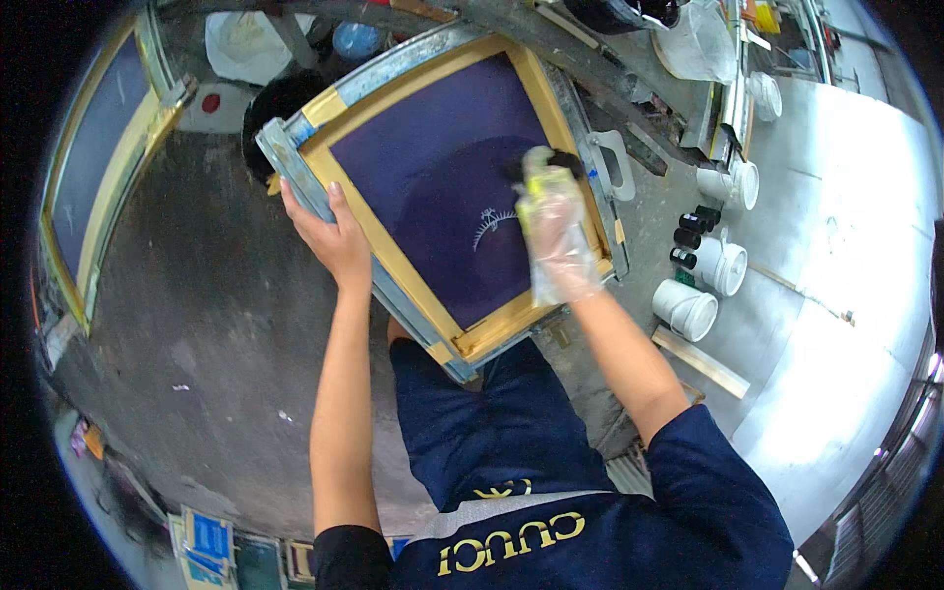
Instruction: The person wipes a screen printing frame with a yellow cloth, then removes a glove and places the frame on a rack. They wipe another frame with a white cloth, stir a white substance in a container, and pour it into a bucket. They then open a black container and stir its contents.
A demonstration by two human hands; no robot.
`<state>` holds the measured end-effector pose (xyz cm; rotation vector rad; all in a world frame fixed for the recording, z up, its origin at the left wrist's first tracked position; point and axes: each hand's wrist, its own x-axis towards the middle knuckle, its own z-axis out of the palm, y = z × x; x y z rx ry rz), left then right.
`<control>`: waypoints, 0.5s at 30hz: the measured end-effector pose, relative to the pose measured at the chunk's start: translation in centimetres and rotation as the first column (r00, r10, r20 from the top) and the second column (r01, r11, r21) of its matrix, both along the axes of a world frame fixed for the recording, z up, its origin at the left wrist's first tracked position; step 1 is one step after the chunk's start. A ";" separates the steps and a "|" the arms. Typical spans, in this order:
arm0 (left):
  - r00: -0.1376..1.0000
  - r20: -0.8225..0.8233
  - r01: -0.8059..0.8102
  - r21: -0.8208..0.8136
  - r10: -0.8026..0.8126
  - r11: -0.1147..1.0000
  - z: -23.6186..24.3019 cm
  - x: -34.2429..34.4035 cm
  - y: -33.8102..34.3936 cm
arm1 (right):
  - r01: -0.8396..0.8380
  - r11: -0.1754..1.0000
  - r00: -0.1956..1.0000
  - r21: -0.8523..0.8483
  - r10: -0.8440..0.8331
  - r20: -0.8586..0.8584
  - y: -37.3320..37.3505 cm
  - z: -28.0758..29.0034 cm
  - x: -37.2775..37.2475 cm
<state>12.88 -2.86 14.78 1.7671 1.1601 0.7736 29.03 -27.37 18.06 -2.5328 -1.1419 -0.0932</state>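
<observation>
The bare left hand (pixel 334 239), left of centre, is curved around the left edge of a rectangular screen frame of grey metal (pixel 411 56), gripping it, thumb over the front and fingers along the outer side. The right hand (pixel 558 224), in a loose clear plastic glove, is bent at a yellow-green piece of soft-looking material (pixel 536 185) over the right part of the screen; blur hides its fingertips, so how far they are closed and how firmly they hold the piece cannot be told. The frame sits tilted in the upper middle of the picture, its lower corner over the person's navy shorts (pixel 497 413). Inside it, a tan taped border (pixel 389 246) surrounds a dark purple mesh panel (pixel 423 147), with a pale, curved, spiky design (pixel 495 222) just left of the gloved hand.

Beyond the frame's right edge is a white plastic handle-shaped piece (pixel 612 165). Farther right, round white plastic buckets (pixel 685 310) stand near small black cylindrical containers (pixel 686 238), with a pale wooden strip (pixel 700 362) below them, beside a broad, bright, light-grey surface (pixel 836 256). At upper left stands another tan-edged screen with a grey-blue panel (pixel 98 147); between it and the held frame are a white angular container (pixel 246 46) and a rounded blue object (pixel 356 41). Dark grey floor (pixel 216 285) fills the left, with blue-and-white rectangular panels (pixel 208 539) at lower left
</observation>
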 end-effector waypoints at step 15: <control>0.987 -0.091 -0.119 0.135 0.131 0.984 -1.5 0.2 -0.3 | -0.487 0.865 0.848 -0.122 0.436 -0.300 2.9 1.7 -1.6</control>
